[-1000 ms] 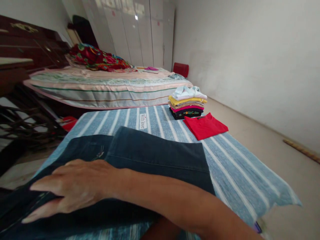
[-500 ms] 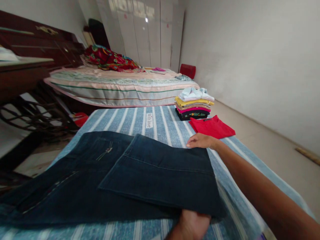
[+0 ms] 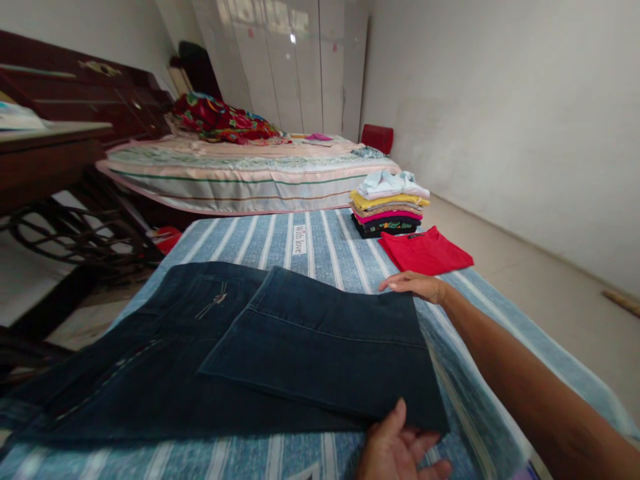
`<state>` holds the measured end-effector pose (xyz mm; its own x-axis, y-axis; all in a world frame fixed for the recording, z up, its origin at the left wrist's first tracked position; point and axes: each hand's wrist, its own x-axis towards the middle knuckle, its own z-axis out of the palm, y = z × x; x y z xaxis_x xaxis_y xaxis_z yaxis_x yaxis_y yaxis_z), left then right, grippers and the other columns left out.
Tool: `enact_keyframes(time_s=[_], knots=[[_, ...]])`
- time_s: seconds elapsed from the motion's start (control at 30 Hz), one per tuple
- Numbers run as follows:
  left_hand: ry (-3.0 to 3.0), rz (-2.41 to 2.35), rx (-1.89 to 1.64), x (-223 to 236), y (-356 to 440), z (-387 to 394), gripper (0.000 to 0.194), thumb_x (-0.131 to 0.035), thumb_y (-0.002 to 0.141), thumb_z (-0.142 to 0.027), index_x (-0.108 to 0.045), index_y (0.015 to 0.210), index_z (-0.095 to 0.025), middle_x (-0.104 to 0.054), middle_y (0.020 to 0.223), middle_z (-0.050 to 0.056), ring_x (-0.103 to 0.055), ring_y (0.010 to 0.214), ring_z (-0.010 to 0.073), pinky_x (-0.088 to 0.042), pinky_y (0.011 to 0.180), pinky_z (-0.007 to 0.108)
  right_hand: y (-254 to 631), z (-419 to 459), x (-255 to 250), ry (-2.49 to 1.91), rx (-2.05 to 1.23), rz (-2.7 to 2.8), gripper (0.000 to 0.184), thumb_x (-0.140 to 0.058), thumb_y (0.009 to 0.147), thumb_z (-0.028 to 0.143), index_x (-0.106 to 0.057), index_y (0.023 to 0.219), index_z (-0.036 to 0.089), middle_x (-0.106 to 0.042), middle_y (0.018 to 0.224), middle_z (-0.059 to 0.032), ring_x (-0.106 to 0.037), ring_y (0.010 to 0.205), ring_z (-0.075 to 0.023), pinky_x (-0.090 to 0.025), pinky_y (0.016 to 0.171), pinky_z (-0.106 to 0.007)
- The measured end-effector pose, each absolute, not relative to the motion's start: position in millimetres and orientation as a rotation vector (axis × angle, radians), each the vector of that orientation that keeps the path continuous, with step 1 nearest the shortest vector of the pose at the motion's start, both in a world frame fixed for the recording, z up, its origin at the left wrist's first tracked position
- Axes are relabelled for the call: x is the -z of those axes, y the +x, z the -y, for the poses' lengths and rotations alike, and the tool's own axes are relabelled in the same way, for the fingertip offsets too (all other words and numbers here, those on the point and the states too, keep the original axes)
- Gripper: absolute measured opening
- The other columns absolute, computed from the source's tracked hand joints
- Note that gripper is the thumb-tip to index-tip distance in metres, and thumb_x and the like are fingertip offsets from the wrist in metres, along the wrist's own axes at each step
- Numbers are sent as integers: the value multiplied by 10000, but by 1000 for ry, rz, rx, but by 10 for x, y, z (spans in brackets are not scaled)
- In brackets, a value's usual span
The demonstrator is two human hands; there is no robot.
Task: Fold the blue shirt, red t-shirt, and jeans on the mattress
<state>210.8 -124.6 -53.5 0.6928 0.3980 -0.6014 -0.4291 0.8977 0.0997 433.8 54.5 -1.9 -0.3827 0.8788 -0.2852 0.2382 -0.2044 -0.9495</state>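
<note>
A pair of dark blue jeans [image 3: 320, 360] lies flat, its legs folded back over the upper part toward the left. My left hand [image 3: 400, 447] is at the near right corner of the fold, palm turned up. Its thumb rests at the cloth edge and its fingers are spread apart, not closed on the fabric. At the far right corner, my right hand [image 3: 417, 285] lies along the top edge with fingers stretched out, touching the jeans. Just beyond it is a folded red shirt [image 3: 427, 252].
The jeans lie on a blue-and-white striped cover [image 3: 260, 240]. A stack of folded clothes [image 3: 390, 207] stands at its far right corner. Behind is a bed [image 3: 250, 180] with a red floral blanket [image 3: 220, 120]. A dark table with an iron wheel [image 3: 55, 230] stands left.
My left hand has come out from under the folded leg, and its fingers now show spread apart. My right hand has shifted slightly right along the far edge, its fingers straighter.
</note>
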Motion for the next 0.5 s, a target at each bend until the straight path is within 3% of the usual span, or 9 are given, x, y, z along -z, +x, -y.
enact_keyframes(time_s=[0.27,0.5], knots=[[-45,-616,-414,483,2125,1182,306,-509,854,-362,-630,954,-99,-669,922,96,-608,887,230,-490,724,381,4444,-502,115,-1272,-1658,1573,422,-699,707,488,-710,872,100,-690,774,-54,-627,703,-167,-469,716,-281],[62,-661,-428,590,2166,1219,340,-612,755,-442,-642,892,-132,-675,938,111,-616,928,242,-475,770,371,4217,-505,57,-1244,-1686,1562,391,-716,696,472,-700,836,108,-684,755,-47,-628,667,-171,-477,657,-268]])
